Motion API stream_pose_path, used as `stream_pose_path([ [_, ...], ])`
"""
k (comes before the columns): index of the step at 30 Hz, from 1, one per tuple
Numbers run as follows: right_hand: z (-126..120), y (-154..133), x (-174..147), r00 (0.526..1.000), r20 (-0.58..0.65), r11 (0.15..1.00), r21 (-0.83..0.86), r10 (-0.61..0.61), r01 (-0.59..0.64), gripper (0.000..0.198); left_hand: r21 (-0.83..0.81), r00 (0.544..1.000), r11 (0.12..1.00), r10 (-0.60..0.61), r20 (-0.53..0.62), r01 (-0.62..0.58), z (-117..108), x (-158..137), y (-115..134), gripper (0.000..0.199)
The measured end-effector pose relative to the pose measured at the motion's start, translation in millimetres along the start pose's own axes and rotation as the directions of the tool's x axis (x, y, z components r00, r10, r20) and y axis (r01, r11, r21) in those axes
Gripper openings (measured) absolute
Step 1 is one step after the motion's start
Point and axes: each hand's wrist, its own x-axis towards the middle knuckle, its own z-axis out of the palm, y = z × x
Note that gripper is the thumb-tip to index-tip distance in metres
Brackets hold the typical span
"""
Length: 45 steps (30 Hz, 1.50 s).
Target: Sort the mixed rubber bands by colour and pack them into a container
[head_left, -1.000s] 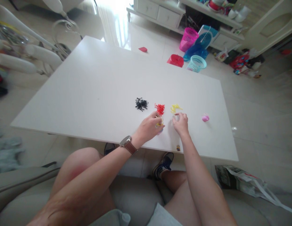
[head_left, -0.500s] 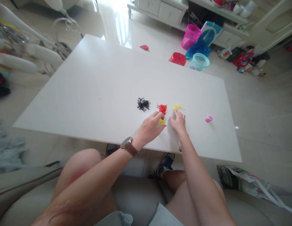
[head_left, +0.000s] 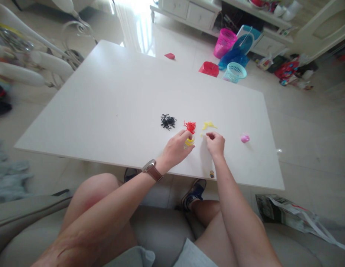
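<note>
My left hand is closed round a small clear container with yellow bands inside, just in front of a pile of red rubber bands. Fingertips pinched together, my right hand hovers by the table, with a small yellow rubber band at its fingertips. Behind it lies a loose cluster of yellow rubber bands. A pile of black rubber bands sits left of the red ones. To the right of my right hand stands a small pink object, too small to make out.
The white table has a small cartoon-figure sticker at its near edge. Beyond its far edge are a red stool, a light-blue basket and a pink basket. A bag rests on the sofa at right.
My right hand has drawn back from the yellow cluster, toward me and slightly right, its fingertips now pinched. The left hand keeps its hold on the container.
</note>
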Motion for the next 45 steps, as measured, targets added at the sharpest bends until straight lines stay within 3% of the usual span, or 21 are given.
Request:
stream_pose_path([
  [4, 6.0, -2.8, -0.1, 0.999, 0.043, 0.996, 0.084, 0.004, -0.008, 0.029, -0.016, 1.000, 1.000, -0.010, -0.003, 0.010, 2.0, 3.6, -3.3, 0.020],
  [14, 16.4, 6.2, -4.5, 0.985, 0.124, 0.990, -0.053, -0.121, 0.128, 0.038, -0.025, 1.000, 1.000, -0.002, -0.024, 0.002, 2.3, 1.1, -3.8, 0.020],
  [18, 17.5, 5.2, -7.1, 0.971, 0.176, 0.979, -0.091, -0.162, 0.180, 0.032, -0.013, 0.999, 1.000, -0.006, -0.032, 0.005, 3.1, -1.7, -2.5, 0.020],
  [28, 11.7, 3.9, -1.9, 0.982, 0.156, 0.963, -0.230, -0.102, 0.137, 0.014, -0.041, 0.999, 0.999, -0.028, -0.018, 0.027, 0.9, 3.2, -2.5, 0.019],
  [33, 7.6, -1.9, -3.1, 0.974, 0.220, 0.949, -0.293, -0.049, 0.114, 0.015, -0.042, 0.999, 0.999, -0.032, -0.023, 0.031, 0.8, 3.1, -2.5, 0.018],
  [38, 5.6, -14.4, -8.0, 0.961, 0.276, 0.983, -0.179, 0.019, 0.032, 0.011, -0.024, 0.998, 0.999, -0.025, -0.050, 0.024, 1.7, 0.4, -2.9, 0.022],
  [41, 4.9, -23.4, -11.1, 0.946, 0.324, 0.993, -0.108, -0.008, 0.045, 0.008, -0.027, 0.998, 0.999, -0.024, -0.066, 0.023, 2.2, 0.4, -3.6, 0.028],
  [45, 5.6, -28.6, -13.6, 0.926, 0.379, 0.990, -0.131, 0.001, 0.053, 0.011, -0.046, 0.996, 0.999, -0.018, -0.084, 0.015, 3.3, 1.9, -5.9, 0.036],
])
